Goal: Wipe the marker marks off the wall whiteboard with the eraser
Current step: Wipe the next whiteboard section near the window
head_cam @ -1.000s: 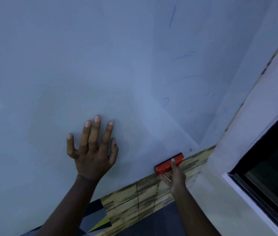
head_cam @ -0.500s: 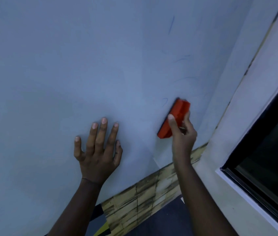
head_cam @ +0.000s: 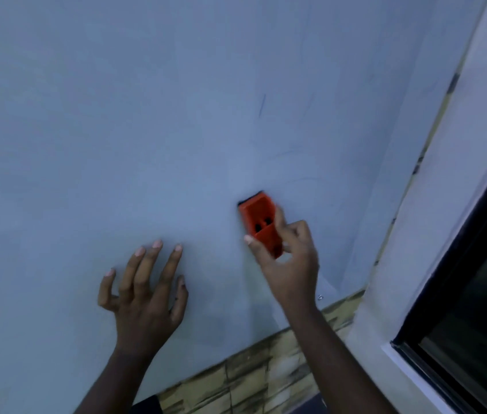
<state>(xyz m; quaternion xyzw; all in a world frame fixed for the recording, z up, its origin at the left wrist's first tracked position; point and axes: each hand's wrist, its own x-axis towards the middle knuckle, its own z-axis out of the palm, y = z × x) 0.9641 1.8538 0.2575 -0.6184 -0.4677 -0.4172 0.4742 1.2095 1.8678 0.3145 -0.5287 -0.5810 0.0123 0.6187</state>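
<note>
Your right hand (head_cam: 288, 261) pinches the eraser (head_cam: 261, 224), felt on the whiteboard (head_cam: 117, 115) near its lower right corner. Faint blue marks (head_cam: 262, 106) above it are left. Left hand (head_cam: 143, 294) is spread flat on the board. Versus 0.5 s ago: the eraser is turned nearly upright and sits further left.

left hand (head_cam: 143, 297): bare, no ring or glove, five fingers in view, short pale nails
right hand (head_cam: 288, 264): bare, no ring or glove, short pale thumbnail, partly blurred
left forearm (head_cam: 111, 380): bare to the near frame edge, no sleeve, watch or band
right forearm (head_cam: 335, 360): bare to the near edge, no sleeve, watch or band
</note>
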